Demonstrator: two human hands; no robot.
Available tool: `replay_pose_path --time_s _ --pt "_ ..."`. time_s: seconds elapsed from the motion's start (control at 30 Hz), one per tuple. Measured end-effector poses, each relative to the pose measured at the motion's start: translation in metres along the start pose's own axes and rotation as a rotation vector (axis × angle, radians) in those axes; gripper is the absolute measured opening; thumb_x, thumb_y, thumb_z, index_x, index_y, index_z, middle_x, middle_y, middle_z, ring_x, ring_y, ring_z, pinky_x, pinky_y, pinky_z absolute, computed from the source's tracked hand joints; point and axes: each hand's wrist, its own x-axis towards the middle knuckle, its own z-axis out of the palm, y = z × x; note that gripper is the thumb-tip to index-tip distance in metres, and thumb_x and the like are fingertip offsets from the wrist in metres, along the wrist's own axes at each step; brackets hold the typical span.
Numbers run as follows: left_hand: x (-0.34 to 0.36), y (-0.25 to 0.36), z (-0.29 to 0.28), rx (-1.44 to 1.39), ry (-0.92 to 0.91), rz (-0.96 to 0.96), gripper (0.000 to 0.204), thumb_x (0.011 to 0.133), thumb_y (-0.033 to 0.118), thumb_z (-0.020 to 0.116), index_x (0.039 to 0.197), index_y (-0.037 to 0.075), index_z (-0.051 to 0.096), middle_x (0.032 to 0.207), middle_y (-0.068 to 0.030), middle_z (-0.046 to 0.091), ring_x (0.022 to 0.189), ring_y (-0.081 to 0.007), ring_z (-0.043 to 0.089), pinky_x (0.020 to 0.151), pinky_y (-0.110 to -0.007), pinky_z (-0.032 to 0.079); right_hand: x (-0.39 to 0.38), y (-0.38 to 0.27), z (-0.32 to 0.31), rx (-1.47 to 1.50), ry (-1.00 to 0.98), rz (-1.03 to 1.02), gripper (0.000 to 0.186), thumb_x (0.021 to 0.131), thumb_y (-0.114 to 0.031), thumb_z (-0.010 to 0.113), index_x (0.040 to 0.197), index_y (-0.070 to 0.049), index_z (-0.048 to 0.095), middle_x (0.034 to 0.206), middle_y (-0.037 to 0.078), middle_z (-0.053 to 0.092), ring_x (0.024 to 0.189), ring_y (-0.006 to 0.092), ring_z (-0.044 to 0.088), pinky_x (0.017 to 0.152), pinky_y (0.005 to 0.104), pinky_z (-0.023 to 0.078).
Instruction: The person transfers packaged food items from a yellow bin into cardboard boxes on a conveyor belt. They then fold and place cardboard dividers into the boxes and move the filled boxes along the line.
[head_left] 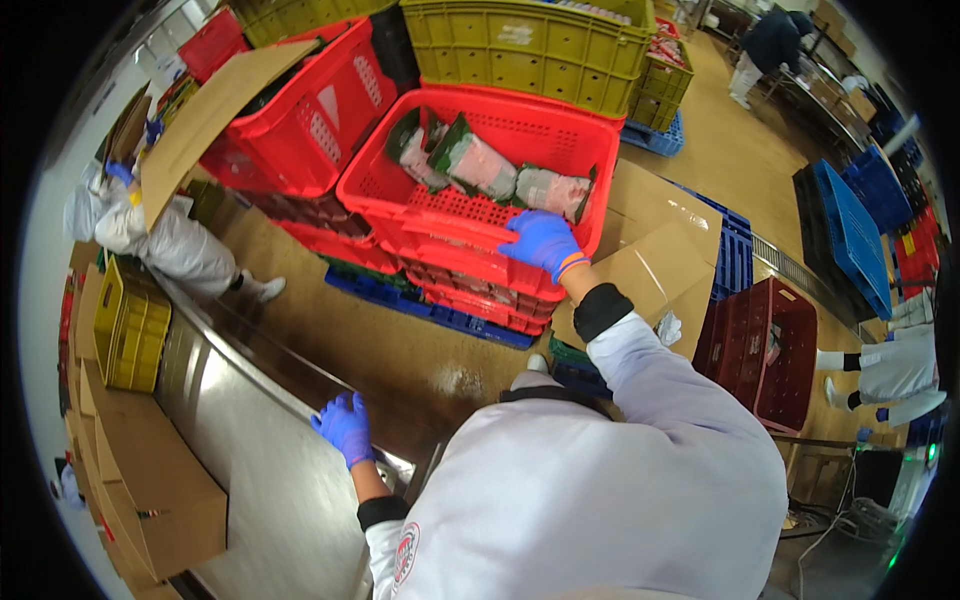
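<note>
My right hand, in a blue glove, has its fingers hooked over the near rim of a red plastic crate. That crate tops a stack, and inside it lie several green-and-clear packs of pale pinkish contents, mostly toward the far side. Down to the left, my left hand, also gloved in blue, rests at the edge of a stainless steel table. Its fingers are apart, and I see nothing held in it.
Yellow crates stand behind the red stack. A flattened cardboard box lies to the right, near a dark red crate. At left, a co-worker holds a cardboard sheet. An open carton sits on the steel table.
</note>
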Motion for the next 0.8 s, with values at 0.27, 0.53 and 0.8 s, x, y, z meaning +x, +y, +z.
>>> replay_pose_path --time_s 0.27,0.53,0.8 --pt "0.006 0.008 -0.006 -0.039 -0.032 -0.003 0.035 0.088 0.044 0.055 0.101 0.017 0.072 0.101 -0.0083 0.069 0.103 -0.028 0.06 0.108 -0.05 0.028 -0.005 0.008 -0.013 0.465 0.332 -0.065 0.035 0.081 -0.034 0.068 0.109 -0.012 0.069 0.103 0.014 0.066 0.094 0.0317 0.063 0.087 0.0414 0.049" --pt "0.01 0.017 -0.01 0.083 -0.117 0.045 0.032 0.087 0.043 0.055 0.094 0.019 0.074 0.096 -0.0082 0.07 0.096 -0.0285 0.062 0.106 -0.05 0.03 -0.126 0.169 0.041 0.292 1.008 0.787 0.059 0.076 -0.021 0.076 0.127 -0.002 0.054 0.127 0.018 0.055 0.116 0.0326 0.051 0.101 0.0407 0.039" --pt "0.015 0.017 -0.01 0.228 -0.237 0.066 0.034 0.087 0.044 0.055 0.091 0.016 0.074 0.091 -0.0082 0.071 0.095 -0.028 0.062 0.104 -0.05 0.033 -0.259 0.265 0.226 0.728 0.984 1.374 0.076 0.067 -0.032 0.084 0.126 0.004 0.053 0.133 0.024 0.05 0.124 0.0327 0.048 0.105 0.0397 0.037"
